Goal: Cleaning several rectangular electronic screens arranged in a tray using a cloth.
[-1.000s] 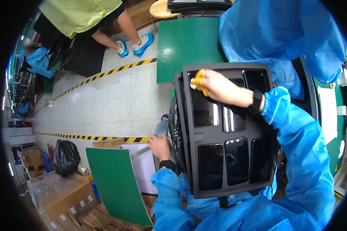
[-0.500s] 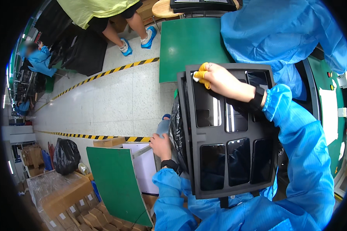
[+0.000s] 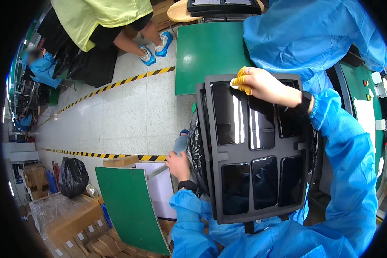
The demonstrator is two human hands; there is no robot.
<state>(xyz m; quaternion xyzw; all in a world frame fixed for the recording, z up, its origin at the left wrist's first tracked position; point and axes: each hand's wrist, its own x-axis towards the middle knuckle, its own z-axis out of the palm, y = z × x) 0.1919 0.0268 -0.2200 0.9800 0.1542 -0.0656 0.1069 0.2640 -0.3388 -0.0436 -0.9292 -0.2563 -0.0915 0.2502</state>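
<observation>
Gripping the left edge of a dark grey foam tray (image 3: pixel 258 148), the left hand (image 3: pixel 179 165) sits at about 9 o'clock of it, fingers closed on the rim beside crinkled black plastic film (image 3: pixel 198 150). The tray, rectangular with six compartments of glossy black glass panels (image 3: pixel 228 114), stands tilted up in the person's lap. At its 12 o'clock corner, the right hand (image 3: pixel 262 86), fingertips capped in yellow rubber cots (image 3: pixel 241 79), pinches a small white cloth (image 3: pixel 235 84) against the rim. Since the earlier frame this hand has shifted slightly along the top edge.
</observation>
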